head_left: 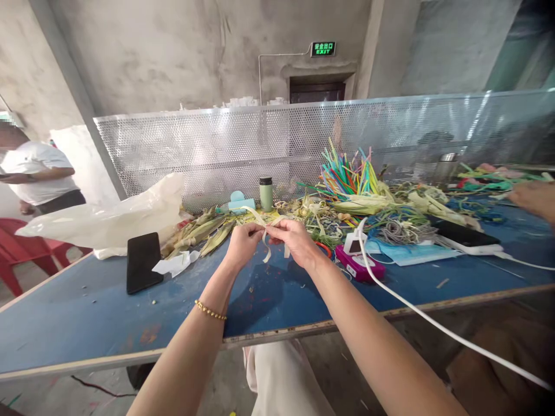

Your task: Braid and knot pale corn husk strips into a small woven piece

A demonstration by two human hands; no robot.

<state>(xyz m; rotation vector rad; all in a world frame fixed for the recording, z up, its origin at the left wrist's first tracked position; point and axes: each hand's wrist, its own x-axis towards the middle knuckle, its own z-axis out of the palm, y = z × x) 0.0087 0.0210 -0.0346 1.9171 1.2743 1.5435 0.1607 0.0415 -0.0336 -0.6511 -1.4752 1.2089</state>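
My left hand [243, 242] and my right hand [295, 240] meet above the blue table [87, 312], both pinched on pale corn-husk strips [265, 238]. One strip arches up and back from my fingers toward the husk pile, and loose ends hang down between my hands. A gold bead bracelet [210, 311] circles my left wrist. Behind my hands lies a pile of dried corn husks [203, 231].
A black phone [143, 261] and crumpled white paper [176, 263] lie left. A plastic bag [113, 219], green flask [266, 193], coloured strips [347, 170], pink device [358, 263] with white cable [433, 323], perforated metal screen [303, 138]. Another person's hand [535, 199] at right; a person in white [37, 170] at left.
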